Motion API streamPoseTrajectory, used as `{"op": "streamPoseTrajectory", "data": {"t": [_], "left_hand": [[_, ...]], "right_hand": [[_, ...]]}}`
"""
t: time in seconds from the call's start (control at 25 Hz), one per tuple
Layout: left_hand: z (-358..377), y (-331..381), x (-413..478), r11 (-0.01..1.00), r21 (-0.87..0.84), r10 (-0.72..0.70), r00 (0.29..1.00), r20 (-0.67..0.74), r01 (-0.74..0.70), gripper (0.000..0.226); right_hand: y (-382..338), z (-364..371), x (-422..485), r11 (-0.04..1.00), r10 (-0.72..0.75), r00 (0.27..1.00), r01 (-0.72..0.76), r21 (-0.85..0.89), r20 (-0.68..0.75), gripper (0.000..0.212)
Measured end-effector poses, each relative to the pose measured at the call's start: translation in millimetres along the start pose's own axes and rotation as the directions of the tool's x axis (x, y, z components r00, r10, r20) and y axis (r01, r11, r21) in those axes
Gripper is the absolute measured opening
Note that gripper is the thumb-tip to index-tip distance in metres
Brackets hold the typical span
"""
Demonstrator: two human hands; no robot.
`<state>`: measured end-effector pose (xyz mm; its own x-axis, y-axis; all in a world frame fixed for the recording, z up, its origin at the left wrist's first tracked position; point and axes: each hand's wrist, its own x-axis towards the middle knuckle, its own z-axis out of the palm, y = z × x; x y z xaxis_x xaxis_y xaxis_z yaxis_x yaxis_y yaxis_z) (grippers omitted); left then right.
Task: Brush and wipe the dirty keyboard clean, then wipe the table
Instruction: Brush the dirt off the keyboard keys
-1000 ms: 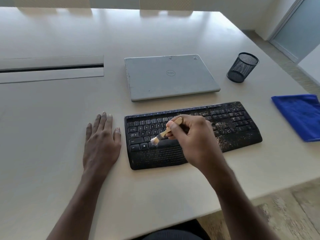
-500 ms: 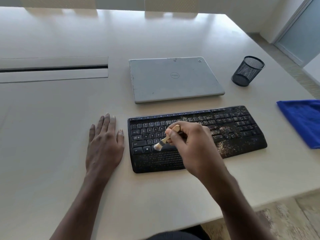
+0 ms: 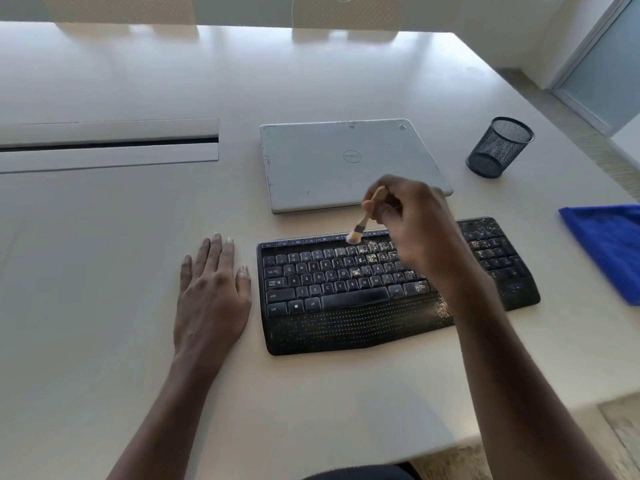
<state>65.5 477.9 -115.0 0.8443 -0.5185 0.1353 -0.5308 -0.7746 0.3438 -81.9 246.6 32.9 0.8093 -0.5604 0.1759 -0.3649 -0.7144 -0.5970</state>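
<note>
A black keyboard (image 3: 346, 299) lies on the pale table (image 3: 121, 237), speckled with light crumbs over its middle and right keys. My right hand (image 3: 415, 223) grips a small wooden-handled brush (image 3: 363, 220); its pale bristles touch the top key row near the middle. My left hand (image 3: 211, 292) rests flat on the table just left of the keyboard, fingers straight. A folded blue cloth (image 3: 609, 247) lies at the right edge of the table.
A closed grey laptop (image 3: 339, 161) sits just behind the keyboard. A black mesh pen cup (image 3: 498, 147) stands at the back right. A cable slot cover (image 3: 107, 143) runs along the table's left. The table's near edge (image 3: 450, 441) is close in front.
My right hand has lifted the brush from the lower left keys and carried it up and right to the top key row. My left hand has stayed put.
</note>
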Motion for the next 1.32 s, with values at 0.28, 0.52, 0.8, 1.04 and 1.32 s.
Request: {"op": "streamPoseTrajectory", "data": {"t": [0.28, 0.52, 0.8, 1.04, 1.32], "left_hand": [[-0.4, 0.7, -0.1, 1.000, -0.003, 0.002, 1.000, -0.009, -0.002, 0.058], [0.2, 0.7, -0.4, 1.000, 0.001, 0.001, 1.000, -0.005, -0.001, 0.059], [0.6, 0.2, -0.5, 1.000, 0.008, 0.015, 1.000, -0.014, -0.015, 0.065], [1.6, -0.1, -0.7, 1.000, 0.006, 0.021, 1.000, -0.021, -0.021, 0.066], [2.1, -0.4, 0.0, 1.000, -0.002, 0.011, 1.000, -0.015, -0.011, 0.057]], "right_hand": [[-13.4, 28.6, 14.3, 0.994, -0.081, 0.992, 0.074, 0.076, 0.094, 0.011], [-14.3, 34.8, 0.4, 1.000, -0.001, 0.988, -0.004, -0.031, -0.155, 0.015], [-17.5, 40.5, -6.0, 0.999, 0.046, 0.985, -0.047, -0.005, -0.164, 0.024], [-19.2, 48.3, -7.8, 0.996, 0.067, 0.993, -0.072, -0.049, -0.101, 0.027], [-19.3, 45.1, -8.0, 0.996, 0.059, 0.992, -0.066, -0.056, -0.109, 0.026]]}}
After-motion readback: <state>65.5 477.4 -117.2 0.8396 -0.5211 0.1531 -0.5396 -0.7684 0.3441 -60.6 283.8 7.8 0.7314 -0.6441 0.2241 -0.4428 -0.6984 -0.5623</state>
